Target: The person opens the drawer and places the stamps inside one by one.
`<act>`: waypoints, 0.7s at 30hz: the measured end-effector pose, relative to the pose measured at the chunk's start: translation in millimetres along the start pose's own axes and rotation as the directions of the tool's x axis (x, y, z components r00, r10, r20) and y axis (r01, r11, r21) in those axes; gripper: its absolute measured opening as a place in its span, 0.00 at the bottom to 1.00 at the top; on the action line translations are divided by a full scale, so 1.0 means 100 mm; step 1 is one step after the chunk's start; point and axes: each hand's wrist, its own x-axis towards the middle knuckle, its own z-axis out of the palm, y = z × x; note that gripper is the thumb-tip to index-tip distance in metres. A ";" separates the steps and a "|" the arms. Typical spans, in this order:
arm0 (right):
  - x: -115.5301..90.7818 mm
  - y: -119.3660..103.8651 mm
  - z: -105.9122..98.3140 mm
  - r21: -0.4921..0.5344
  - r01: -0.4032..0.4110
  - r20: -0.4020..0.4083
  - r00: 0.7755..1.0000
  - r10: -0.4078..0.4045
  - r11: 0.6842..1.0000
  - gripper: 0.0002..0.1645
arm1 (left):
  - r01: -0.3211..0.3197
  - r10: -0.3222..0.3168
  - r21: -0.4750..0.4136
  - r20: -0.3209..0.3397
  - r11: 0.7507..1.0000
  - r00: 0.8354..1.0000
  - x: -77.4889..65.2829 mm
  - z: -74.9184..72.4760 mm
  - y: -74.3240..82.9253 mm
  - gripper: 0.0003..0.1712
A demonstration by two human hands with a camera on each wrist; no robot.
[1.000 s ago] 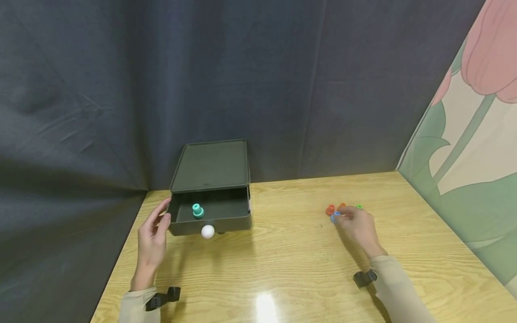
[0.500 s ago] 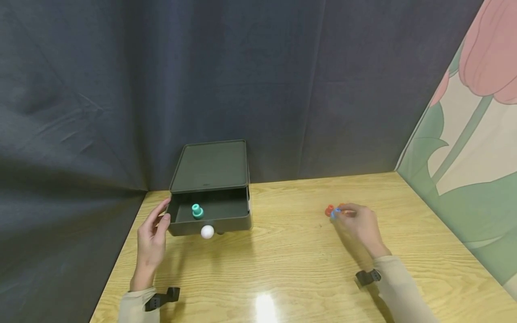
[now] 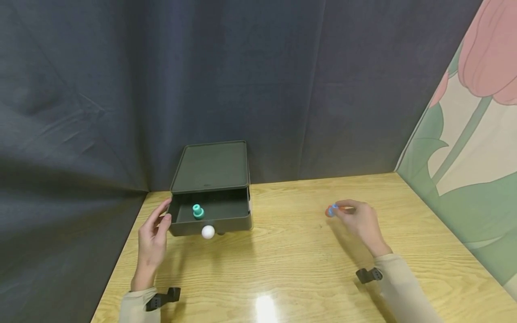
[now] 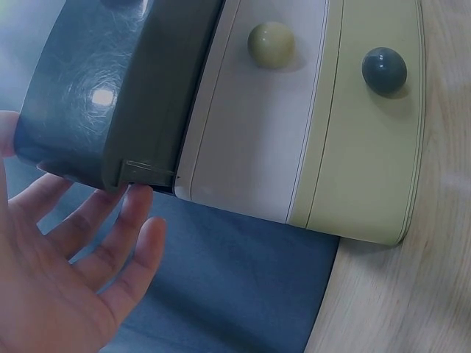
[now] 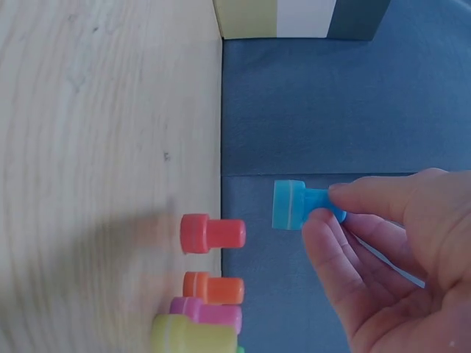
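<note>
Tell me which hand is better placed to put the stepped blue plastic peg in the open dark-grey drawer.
Probably the right hand: it pinches the stepped blue plastic peg. The left hand holds no peg and rests at the open dark-grey drawer, suited to steadying it.

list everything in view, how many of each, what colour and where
drawer unit: one, dark top, pale and yellow-green drawers below, table's left side
open drawer: one, dark grey, top of the unit
knobs: three, white, pale, dark, drawer fronts
teal piece: one, teal, inside the open drawer
blue piece: one, blue, right hand
standing pieces: five visible, red, orange, pink, yellow, mostly hidden green, table's right side
table: one, light wood, below
curtain: one, dark blue-grey, behind
mural: one, pink-green tulip, right
wrist cameras: two, black, wrists
sleeves: two, beige, arms
left hand: one, open drawer's left edge
right hand: one, pinching the blue piece
</note>
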 end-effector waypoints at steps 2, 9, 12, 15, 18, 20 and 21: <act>0.00 -0.03 -0.01 0.002 0.005 0.007 1.000 -0.005 1.000 0.22 | -0.003 0.003 0.001 -0.001 1.000 1.000 0.00 0.00 -0.01 0.23; 0.02 -0.17 -0.05 0.009 0.021 0.027 0.999 -0.021 1.000 0.23 | -0.003 0.003 -0.006 0.001 1.000 1.000 0.01 0.00 -0.01 0.23; 0.03 -0.24 -0.07 0.004 0.030 0.034 0.999 -0.030 1.000 0.24 | 0.002 -0.002 -0.011 0.007 1.000 1.000 0.01 0.01 -0.01 0.23; 0.04 -0.30 -0.09 -0.004 0.038 0.036 0.999 -0.038 0.999 0.25 | 0.006 -0.006 -0.011 0.009 1.000 1.000 0.01 0.01 -0.01 0.23; 0.05 -0.34 -0.09 -0.008 0.046 0.044 0.998 -0.046 0.999 0.25 | 0.003 -0.003 -0.011 0.008 1.000 1.000 0.01 0.01 -0.02 0.23; 0.06 -0.37 -0.09 -0.013 0.056 0.048 0.997 -0.055 0.998 0.25 | 0.000 0.000 -0.008 0.009 1.000 1.000 0.01 0.01 -0.02 0.23; 0.06 -0.38 -0.09 -0.016 0.060 0.049 0.997 -0.059 0.998 0.24 | 0.000 0.000 -0.007 0.008 1.000 1.000 0.01 0.01 -0.02 0.23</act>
